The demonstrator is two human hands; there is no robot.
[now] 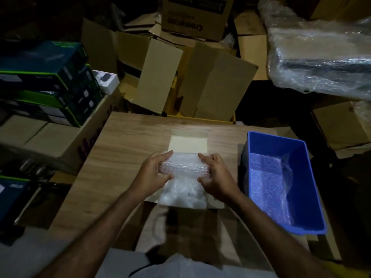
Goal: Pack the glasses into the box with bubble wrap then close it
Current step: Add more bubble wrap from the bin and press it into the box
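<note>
A roll of clear bubble wrap (185, 166) lies across the middle of the wooden table (124, 149), and both hands grip it. My left hand (155, 171) holds its left end, my right hand (215, 173) its right end. More bubble wrap (183, 194) trails from the roll toward me. Under it lies a small pale cardboard box (188, 144) with its flap open at the far side. The glasses are hidden; I cannot tell whether they are inside the wrap.
A blue plastic bin (301, 177) with a sheet of bubble wrap inside stands at the table's right. Open brown cartons (200, 83) crowd the space beyond the table. Dark printed boxes (46, 81) are stacked at the left. A large wrapped bundle (321, 57) sits far right.
</note>
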